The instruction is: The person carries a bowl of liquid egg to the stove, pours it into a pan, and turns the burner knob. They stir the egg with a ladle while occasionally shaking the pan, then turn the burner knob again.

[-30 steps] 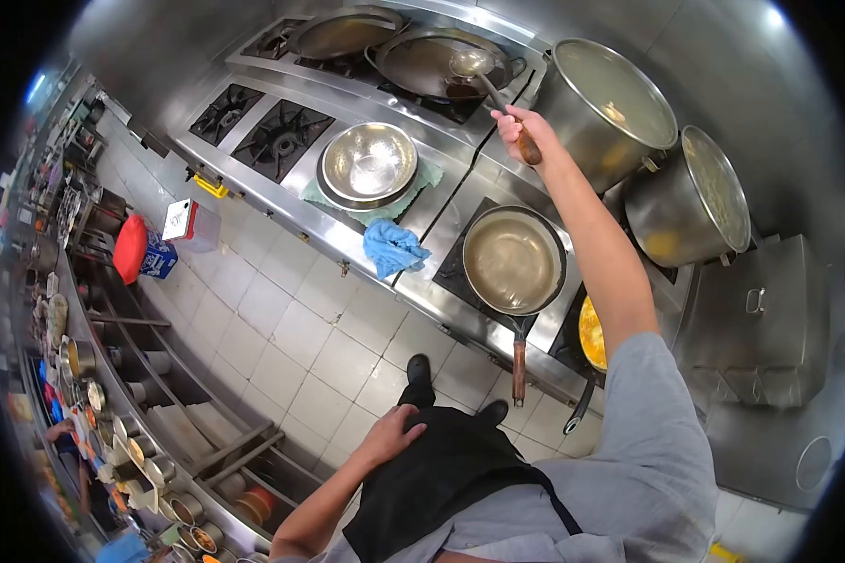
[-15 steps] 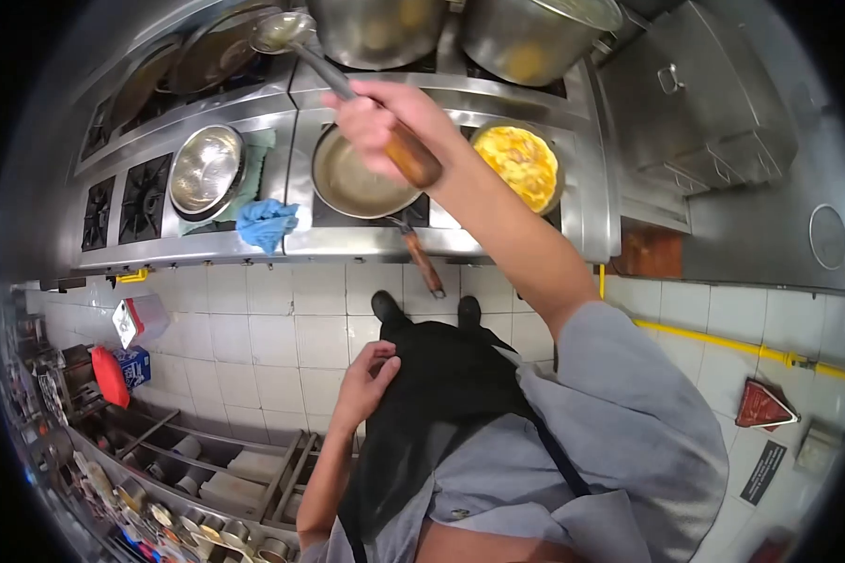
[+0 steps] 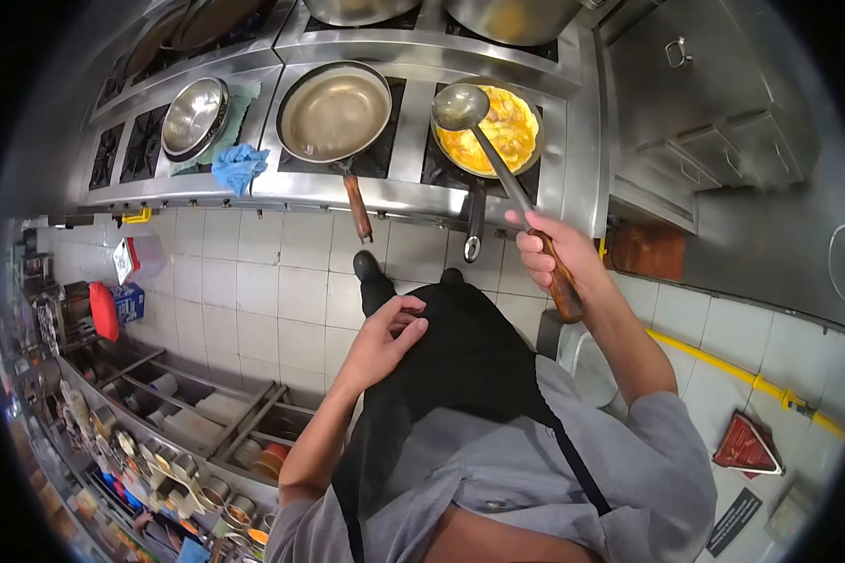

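My right hand is closed round the wooden handle of a metal ladle. The ladle's bowl hangs over the upper left part of a frying pan on the right burner. Yellow egg with paler and browner patches covers that pan's bottom; the ladle's bowl hides part of it. To the left, a second frying pan with a brown wooden handle sits on another burner, with no food visible in it. My left hand rests in front of the black apron, fingers loosely curled and apart, holding nothing.
Metal bowls are stacked on a green cloth at the stove's left, beside a crumpled blue cloth. Large pots stand at the back. A yellow pipe runs low on the right. Shelving with containers is at lower left.
My right hand has drawn back toward my body and right, bringing the ladle from near the back pots to over the egg pan. The view has shifted slightly. My left hand still holds nothing.
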Motion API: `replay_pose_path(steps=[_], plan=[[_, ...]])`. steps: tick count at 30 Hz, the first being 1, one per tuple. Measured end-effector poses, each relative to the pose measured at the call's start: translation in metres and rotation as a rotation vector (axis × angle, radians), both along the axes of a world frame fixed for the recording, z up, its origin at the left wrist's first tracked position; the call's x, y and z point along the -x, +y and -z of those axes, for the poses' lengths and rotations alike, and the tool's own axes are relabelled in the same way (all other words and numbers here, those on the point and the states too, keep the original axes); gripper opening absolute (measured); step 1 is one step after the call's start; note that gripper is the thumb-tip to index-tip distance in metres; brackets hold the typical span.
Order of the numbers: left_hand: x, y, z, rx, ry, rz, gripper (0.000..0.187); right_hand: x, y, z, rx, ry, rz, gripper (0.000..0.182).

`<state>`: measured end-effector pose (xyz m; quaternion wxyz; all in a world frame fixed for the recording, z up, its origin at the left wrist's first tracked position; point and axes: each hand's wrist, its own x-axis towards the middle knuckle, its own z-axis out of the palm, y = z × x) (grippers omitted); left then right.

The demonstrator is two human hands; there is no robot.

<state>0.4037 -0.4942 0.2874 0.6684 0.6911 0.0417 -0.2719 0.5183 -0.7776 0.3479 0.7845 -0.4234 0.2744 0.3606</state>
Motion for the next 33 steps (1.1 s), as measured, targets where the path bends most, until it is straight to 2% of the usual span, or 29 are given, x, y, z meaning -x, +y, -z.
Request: replay_pose_path(steps=[7, 15, 17, 20, 24, 33], plan=[[0.030, -0.037, -0.001, -0.110, -0.002, -0.031, 0.030, -0.020, -0.025, 0.041, 0.076, 0.007, -0.002, 0.027], [0.041, -0.053, -0.015, -0.153, 0.004, -0.101, 0.029, -0.071, -0.035, 0.085, 0.014, -0.068, 0.043, 0.019], [0.042, -0.055, -0.013, -0.146, 0.006, -0.093, 0.028, -0.074, -0.039, 0.088, 0.042, -0.128, 0.072, 0.011], [0.040, -0.060, -0.012, -0.138, 0.007, -0.075, 0.027, -0.072, -0.050, 0.089, 0.125, -0.186, 0.099, 0.017], [0.034, -0.064, -0.012, -0.170, 0.009, -0.029, 0.027, -0.058, -0.073, 0.092, 0.199, -0.205, 0.147, 0.016], [0.015, -0.072, 0.014, -0.123, 0.031, 0.062, 0.024, 0.007, -0.116, 0.078, 0.402, -0.222, 0.035, 0.019]])
